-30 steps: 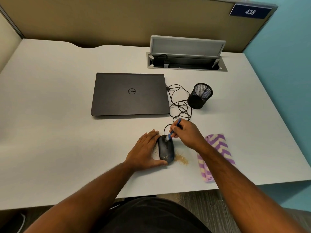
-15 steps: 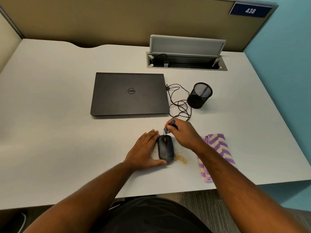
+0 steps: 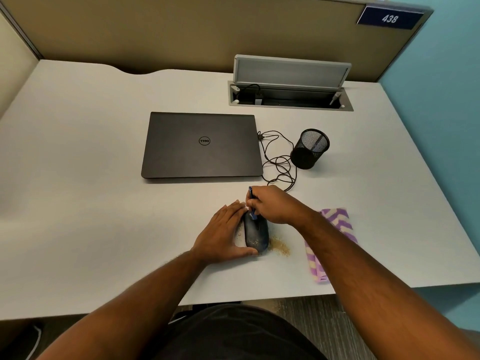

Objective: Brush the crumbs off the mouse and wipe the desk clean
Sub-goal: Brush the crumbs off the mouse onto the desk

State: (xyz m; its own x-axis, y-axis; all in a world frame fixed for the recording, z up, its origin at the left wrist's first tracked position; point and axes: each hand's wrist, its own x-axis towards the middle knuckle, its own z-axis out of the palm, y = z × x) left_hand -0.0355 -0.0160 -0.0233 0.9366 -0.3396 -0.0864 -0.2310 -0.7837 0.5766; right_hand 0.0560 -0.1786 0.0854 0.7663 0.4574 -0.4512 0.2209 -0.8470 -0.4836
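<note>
Since half a second ago the right hand (image 3: 272,203) has drawn the blue brush (image 3: 252,203) back toward the near side — its bristle end now touches the far end of the mouse (image 3: 255,233), where before it hung just beyond it. Its fingers are pinched narrow round the brush handle. Unmoved, the left hand (image 3: 223,233) lies flat against the mouse's left side, fingers loosely spread, thumb at its near end. Crumbs (image 3: 279,246) lie on the counter (image 3: 91,203) just right of the mouse — some speckle its back. A purple striped cloth (image 3: 337,220) lies farther right, partly under the right forearm.
</note>
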